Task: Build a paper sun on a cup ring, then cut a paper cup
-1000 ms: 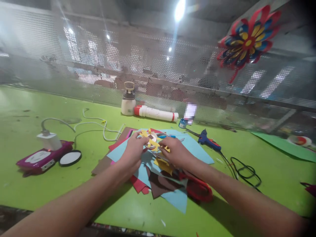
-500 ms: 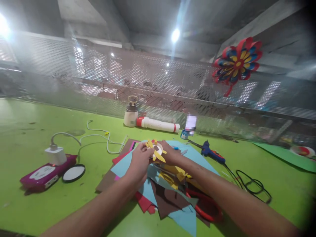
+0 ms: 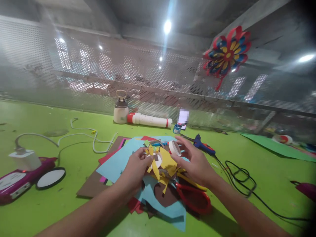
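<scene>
While the left hand [image 3: 134, 168] pinches a yellow-petalled paper flower [image 3: 158, 161] above the paper pile [image 3: 118, 161], the right hand [image 3: 195, 163], fingers spread, holds nothing; scissors [image 3: 194, 197] lie unused, petals look partly fitted.

Matt coloured paper sheets [image 3: 116, 163] — glossy red plastic scissor handles [image 3: 194, 199].

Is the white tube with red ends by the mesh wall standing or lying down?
Lying down. The white tube rests lengthwise on the green table, beside the upright white bottle.
</scene>
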The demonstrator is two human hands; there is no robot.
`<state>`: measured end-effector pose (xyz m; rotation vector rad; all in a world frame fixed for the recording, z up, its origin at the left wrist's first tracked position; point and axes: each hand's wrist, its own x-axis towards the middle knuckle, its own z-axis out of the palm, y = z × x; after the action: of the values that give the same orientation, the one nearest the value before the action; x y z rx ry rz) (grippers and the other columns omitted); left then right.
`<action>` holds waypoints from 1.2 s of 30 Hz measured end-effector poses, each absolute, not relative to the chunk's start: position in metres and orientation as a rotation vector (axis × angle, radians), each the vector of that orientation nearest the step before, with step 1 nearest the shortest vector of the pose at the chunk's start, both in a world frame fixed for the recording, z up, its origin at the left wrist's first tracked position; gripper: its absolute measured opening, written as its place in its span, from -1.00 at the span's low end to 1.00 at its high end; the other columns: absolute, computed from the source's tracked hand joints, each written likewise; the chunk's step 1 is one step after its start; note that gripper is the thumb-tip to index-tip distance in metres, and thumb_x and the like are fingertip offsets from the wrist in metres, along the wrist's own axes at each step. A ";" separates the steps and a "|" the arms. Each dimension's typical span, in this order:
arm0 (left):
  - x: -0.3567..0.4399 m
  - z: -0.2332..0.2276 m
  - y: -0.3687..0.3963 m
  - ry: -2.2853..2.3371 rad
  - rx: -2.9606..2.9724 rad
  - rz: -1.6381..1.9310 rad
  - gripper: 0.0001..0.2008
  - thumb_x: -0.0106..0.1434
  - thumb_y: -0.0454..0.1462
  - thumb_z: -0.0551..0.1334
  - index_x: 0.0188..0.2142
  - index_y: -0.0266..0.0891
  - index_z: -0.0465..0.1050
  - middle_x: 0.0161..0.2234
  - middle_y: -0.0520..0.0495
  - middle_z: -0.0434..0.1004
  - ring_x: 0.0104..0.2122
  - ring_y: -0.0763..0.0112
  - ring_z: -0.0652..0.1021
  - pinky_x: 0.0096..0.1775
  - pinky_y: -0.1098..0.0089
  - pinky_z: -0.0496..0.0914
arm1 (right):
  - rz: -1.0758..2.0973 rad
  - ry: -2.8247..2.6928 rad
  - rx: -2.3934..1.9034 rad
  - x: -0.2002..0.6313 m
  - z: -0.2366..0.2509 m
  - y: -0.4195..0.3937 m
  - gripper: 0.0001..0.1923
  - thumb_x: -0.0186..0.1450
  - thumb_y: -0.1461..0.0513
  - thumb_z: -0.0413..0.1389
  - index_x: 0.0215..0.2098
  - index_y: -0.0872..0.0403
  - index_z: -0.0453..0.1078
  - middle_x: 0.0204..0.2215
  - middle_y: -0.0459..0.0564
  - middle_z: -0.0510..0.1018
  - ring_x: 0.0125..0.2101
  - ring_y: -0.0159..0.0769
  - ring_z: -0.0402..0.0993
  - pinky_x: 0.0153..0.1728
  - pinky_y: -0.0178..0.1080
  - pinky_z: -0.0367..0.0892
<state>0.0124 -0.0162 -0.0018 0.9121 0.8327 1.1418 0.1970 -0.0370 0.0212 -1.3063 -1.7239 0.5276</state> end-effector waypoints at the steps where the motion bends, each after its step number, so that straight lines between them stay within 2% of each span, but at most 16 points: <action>1: 0.013 -0.003 -0.016 0.835 0.914 1.136 -0.76 0.03 -0.34 0.31 -0.27 -0.23 0.36 -0.49 0.05 0.49 -0.55 0.44 0.50 -0.46 0.41 0.40 | 0.518 -1.709 -1.287 0.196 0.020 -0.042 -0.42 0.25 0.11 0.18 0.20 0.02 0.20 0.03 0.11 0.44 -0.14 -0.19 0.49 -0.11 -0.10 0.45; 6: 0.014 -0.009 -0.013 0.860 0.919 1.104 -0.72 0.01 -0.33 0.34 -0.25 -0.24 0.37 -0.55 0.11 0.40 -0.57 0.48 0.45 -0.51 0.47 0.32 | 0.431 -1.742 -1.265 0.199 0.016 -0.053 -0.42 0.24 0.17 0.19 0.20 -0.06 0.19 0.07 0.06 0.40 -0.09 -0.15 0.47 -0.03 -0.05 0.43; 12: 0.015 -0.008 -0.017 0.844 0.929 1.006 -0.74 0.05 -0.38 0.30 -0.23 -0.23 0.38 -0.48 0.05 0.46 -0.52 0.48 0.46 -0.38 0.40 0.39 | 0.255 -1.997 -1.225 0.196 0.013 -0.066 -0.41 0.25 0.25 0.17 0.22 -0.08 0.15 0.14 -0.01 0.38 0.06 -0.16 0.39 0.10 -0.06 0.33; 16: 0.015 -0.004 -0.021 0.763 0.907 0.970 -0.68 0.02 -0.47 0.24 -0.19 -0.23 0.40 -0.41 -0.01 0.54 -0.45 0.42 0.52 -0.34 0.40 0.41 | 0.223 -2.051 -1.187 0.193 0.011 -0.068 -0.43 0.27 0.25 0.16 0.22 -0.06 0.14 0.13 0.00 0.39 0.06 -0.18 0.39 0.09 -0.09 0.34; 23: 0.014 0.000 -0.025 0.623 0.823 0.940 -0.73 0.10 -0.42 0.19 -0.17 -0.25 0.47 -0.26 -0.13 0.58 -0.29 0.29 0.57 -0.23 0.32 0.44 | 0.183 -2.054 -1.134 0.185 0.005 -0.063 -0.46 0.26 0.30 0.16 0.19 -0.01 0.17 0.07 0.03 0.41 0.08 -0.18 0.32 0.10 -0.07 0.29; 28: 0.016 -0.001 -0.024 0.592 0.822 0.963 -0.68 0.05 -0.46 0.14 -0.18 -0.28 0.45 -0.22 -0.14 0.55 -0.32 0.32 0.55 -0.27 0.33 0.44 | 0.126 -2.077 -1.100 0.181 0.001 -0.064 -0.46 0.25 0.33 0.17 0.17 0.02 0.18 0.05 0.05 0.41 0.07 -0.16 0.28 0.10 -0.04 0.26; 33: 0.016 -0.001 -0.025 0.591 0.843 0.991 -0.75 0.05 -0.45 0.16 -0.23 -0.30 0.45 -0.16 -0.15 0.52 -0.30 0.34 0.52 -0.27 0.36 0.44 | 0.091 -2.061 -1.109 0.180 -0.001 -0.063 -0.49 0.27 0.30 0.17 0.16 0.02 0.19 0.02 0.05 0.43 0.04 -0.15 0.30 0.07 -0.03 0.27; 36: 0.015 -0.001 -0.026 0.586 0.817 0.972 -0.72 0.06 -0.46 0.14 -0.22 -0.29 0.44 -0.21 -0.13 0.52 -0.32 0.37 0.52 -0.26 0.36 0.45 | 0.100 -2.032 -1.114 0.179 -0.002 -0.063 -0.50 0.27 0.29 0.17 0.15 0.02 0.20 0.00 0.05 0.44 0.02 -0.16 0.32 0.06 -0.06 0.29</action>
<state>0.0153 -0.0263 -0.0014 0.8169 0.5856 0.9716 0.1791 -0.0630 -0.0018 -1.1145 -2.0325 0.1005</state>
